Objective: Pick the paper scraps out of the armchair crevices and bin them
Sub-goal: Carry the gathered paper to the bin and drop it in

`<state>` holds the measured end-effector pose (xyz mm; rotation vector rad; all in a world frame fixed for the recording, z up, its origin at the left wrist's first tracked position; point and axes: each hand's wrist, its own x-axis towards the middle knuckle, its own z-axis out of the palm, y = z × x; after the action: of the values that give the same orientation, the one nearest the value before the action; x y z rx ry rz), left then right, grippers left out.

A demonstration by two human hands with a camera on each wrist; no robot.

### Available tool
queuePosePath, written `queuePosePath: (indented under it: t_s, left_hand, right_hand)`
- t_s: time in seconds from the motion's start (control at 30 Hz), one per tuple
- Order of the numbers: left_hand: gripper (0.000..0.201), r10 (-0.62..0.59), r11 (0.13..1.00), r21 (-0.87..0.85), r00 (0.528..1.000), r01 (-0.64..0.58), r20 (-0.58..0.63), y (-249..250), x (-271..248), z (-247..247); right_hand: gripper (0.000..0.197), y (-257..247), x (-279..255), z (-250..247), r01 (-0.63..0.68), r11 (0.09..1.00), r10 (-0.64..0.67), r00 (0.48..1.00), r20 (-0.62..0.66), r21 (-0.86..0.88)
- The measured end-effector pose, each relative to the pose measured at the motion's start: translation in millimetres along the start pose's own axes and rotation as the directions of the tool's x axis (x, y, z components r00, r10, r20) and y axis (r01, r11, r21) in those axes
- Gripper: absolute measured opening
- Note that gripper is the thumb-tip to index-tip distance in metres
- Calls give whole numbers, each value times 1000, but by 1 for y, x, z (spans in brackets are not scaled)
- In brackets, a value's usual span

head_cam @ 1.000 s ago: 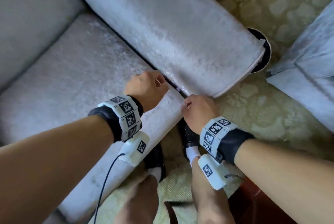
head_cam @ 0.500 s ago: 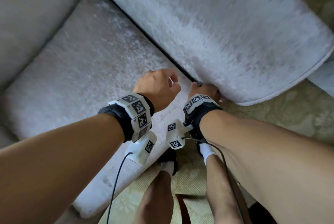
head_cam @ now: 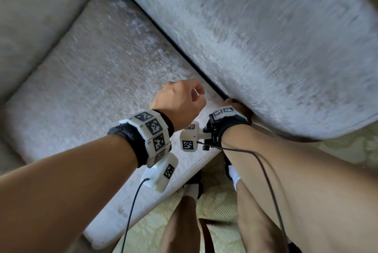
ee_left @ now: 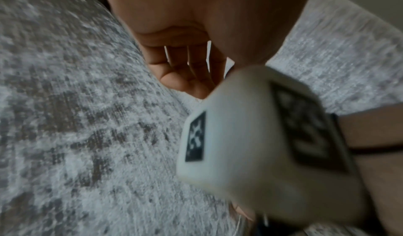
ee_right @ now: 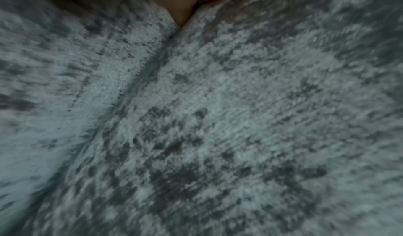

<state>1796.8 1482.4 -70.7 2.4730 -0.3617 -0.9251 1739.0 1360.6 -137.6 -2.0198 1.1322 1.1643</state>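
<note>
The left hand (head_cam: 180,101), fingers curled around white paper scraps (ee_left: 209,50), hovered over the pale grey velvet seat cushion (head_cam: 98,72)'s front corner; the right hand (head_cam: 235,103) probed the armrest crevice, its fingers hidden, grip indeterminable.

White paper scraps (ee_left: 229,63) — thin slivers poking between curled fingers of left hand (head_cam: 180,101); dark crevice (head_cam: 163,30) of grey velvety armchair — between seat cushion and armrest.

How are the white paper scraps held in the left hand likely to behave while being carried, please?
Probably very light and floppy: only thin white slivers of the paper scraps show between the curled fingers of the left hand. They look crushable rather than fragile. Small pieces could slip out through the finger gaps, so a closed fist seems wise.
</note>
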Motion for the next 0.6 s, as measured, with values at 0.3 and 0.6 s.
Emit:
queuePosePath:
  t_s: [0.3, 0.6]
  left_hand:
    - [13, 34, 999, 29, 995, -31, -91, 31, 6, -18]
    - [11, 154, 985, 119, 959, -129, -238, 94, -12, -80]
  right_hand:
    - [24, 23, -54, -3, 236, 878, -102, 943, -318, 417]
    - [21, 31, -129, -70, 738, 641, -547, 632, -549, 211]
